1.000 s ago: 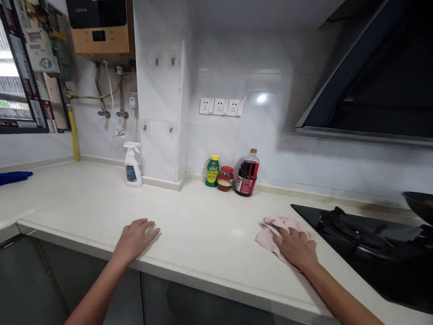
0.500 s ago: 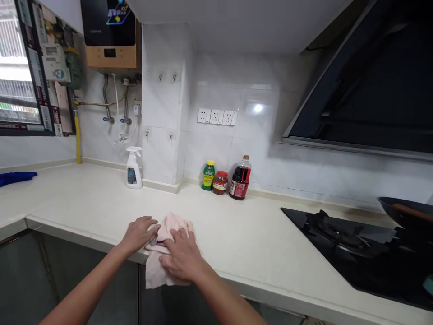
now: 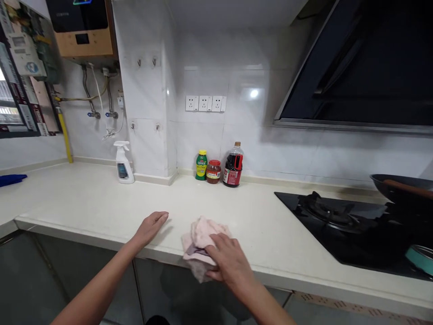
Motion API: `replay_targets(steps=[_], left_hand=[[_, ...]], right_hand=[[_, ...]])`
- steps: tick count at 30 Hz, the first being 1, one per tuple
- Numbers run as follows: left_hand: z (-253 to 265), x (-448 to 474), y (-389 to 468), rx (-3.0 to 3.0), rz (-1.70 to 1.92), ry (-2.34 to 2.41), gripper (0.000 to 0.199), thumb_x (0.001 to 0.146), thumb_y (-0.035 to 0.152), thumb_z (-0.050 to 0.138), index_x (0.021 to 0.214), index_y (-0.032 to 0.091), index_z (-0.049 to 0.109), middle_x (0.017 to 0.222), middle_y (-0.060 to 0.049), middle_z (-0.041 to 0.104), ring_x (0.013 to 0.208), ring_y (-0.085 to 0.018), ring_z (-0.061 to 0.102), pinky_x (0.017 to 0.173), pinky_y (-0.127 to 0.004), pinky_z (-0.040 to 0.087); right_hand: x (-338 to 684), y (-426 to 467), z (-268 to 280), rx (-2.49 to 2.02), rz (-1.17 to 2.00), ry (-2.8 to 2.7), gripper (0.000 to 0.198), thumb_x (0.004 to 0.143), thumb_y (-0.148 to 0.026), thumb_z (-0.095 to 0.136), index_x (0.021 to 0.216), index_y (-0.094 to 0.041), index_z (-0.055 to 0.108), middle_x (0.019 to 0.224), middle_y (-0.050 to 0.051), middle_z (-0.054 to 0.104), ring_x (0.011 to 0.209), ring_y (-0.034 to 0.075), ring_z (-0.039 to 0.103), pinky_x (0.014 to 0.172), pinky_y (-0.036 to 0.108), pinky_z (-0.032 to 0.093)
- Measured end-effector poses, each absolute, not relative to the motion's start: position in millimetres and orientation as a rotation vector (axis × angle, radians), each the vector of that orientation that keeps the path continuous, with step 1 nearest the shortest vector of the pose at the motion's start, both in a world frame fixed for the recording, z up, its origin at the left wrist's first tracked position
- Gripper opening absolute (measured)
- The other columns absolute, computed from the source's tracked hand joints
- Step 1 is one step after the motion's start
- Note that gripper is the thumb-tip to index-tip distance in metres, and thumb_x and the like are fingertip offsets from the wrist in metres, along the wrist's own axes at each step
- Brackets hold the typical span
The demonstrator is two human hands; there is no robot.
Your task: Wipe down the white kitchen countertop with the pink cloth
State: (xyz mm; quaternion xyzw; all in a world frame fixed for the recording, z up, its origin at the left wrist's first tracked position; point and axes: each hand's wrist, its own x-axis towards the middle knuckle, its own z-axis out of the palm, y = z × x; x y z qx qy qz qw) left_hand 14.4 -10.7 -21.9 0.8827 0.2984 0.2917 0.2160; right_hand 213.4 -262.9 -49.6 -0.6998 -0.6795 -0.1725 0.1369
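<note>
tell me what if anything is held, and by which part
The right hand has its fingers on the right side of the pink cloth; whether gripping or only pressing cannot be told. The left hand holds nothing.

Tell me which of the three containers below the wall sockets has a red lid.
The squat jar in the middle; the green bottle on its left has a yellow cap, and the dark bottle on its right a brown one.

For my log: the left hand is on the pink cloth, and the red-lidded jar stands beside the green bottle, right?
Wrong hand: the head view shows the right hand on the pink cloth. The red-lidded jar does stand beside the green bottle.
</note>
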Motion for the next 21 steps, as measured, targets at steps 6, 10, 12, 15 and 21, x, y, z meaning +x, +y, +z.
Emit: replay_targets(steps=[6, 10, 12, 15, 21], left_hand=[[-30, 14, -20, 2.663, 0.719, 0.748, 0.049, 0.088, 0.059, 0.051, 0.112, 0.022, 0.074, 0.132, -0.012, 0.066, 0.127, -0.032, 0.057, 0.109, -0.046, 0.043], [-41, 16, -21, 2.846, 0.776, 0.750, 0.050, 0.095, 0.056, 0.043, 0.116, 0.022, 0.072, 0.130, -0.011, 0.067, 0.125, -0.031, 0.059, 0.107, -0.045, 0.045], [-45, 17, -19, 2.873, 0.845, 0.734, 0.049, 0.096, 0.056, 0.042, 0.115, 0.023, 0.072, 0.126, -0.011, 0.070, 0.123, -0.030, 0.061, 0.106, -0.045, 0.045], [-48, 19, -14, 2.900, 0.876, 0.716, 0.050, 0.095, 0.056, 0.042, 0.114, 0.021, 0.072, 0.123, -0.012, 0.071, 0.121, -0.030, 0.062, 0.104, -0.045, 0.047], [-50, 21, -6, 2.864, 0.886, 0.740, 0.050, 0.092, 0.059, 0.046, 0.113, 0.023, 0.073, 0.123, -0.010, 0.071, 0.119, -0.030, 0.063, 0.105, -0.043, 0.047]], right_hand=[[303, -370, -76, -2.193, -0.691, -1.806, 0.059, 0.065, -0.030, 0.090, 0.116, -0.031, 0.060, 0.140, 0.009, 0.051, 0.129, 0.035, 0.044, 0.091, 0.045, 0.041], [346, -427, -83, -2.319, -0.801, -1.685, 0.056, 0.066, -0.024, 0.087, 0.115, -0.030, 0.061, 0.139, 0.009, 0.051, 0.126, 0.034, 0.046, 0.090, 0.044, 0.043], [350, -436, -81, -2.327, -0.780, -1.651, 0.050, 0.072, -0.028, 0.085, 0.116, -0.032, 0.062, 0.136, 0.008, 0.054, 0.123, 0.033, 0.048, 0.090, 0.044, 0.044], [330, -419, -71, -2.285, -0.707, -1.680, 0.033, 0.084, -0.036, 0.076, 0.115, -0.032, 0.063, 0.131, 0.007, 0.058, 0.120, 0.030, 0.050, 0.092, 0.044, 0.045], [260, -328, -39, -2.179, -0.456, -1.777, 0.027, 0.093, -0.039, 0.065, 0.118, -0.028, 0.061, 0.142, 0.004, 0.053, 0.130, 0.027, 0.044, 0.107, 0.047, 0.038]])
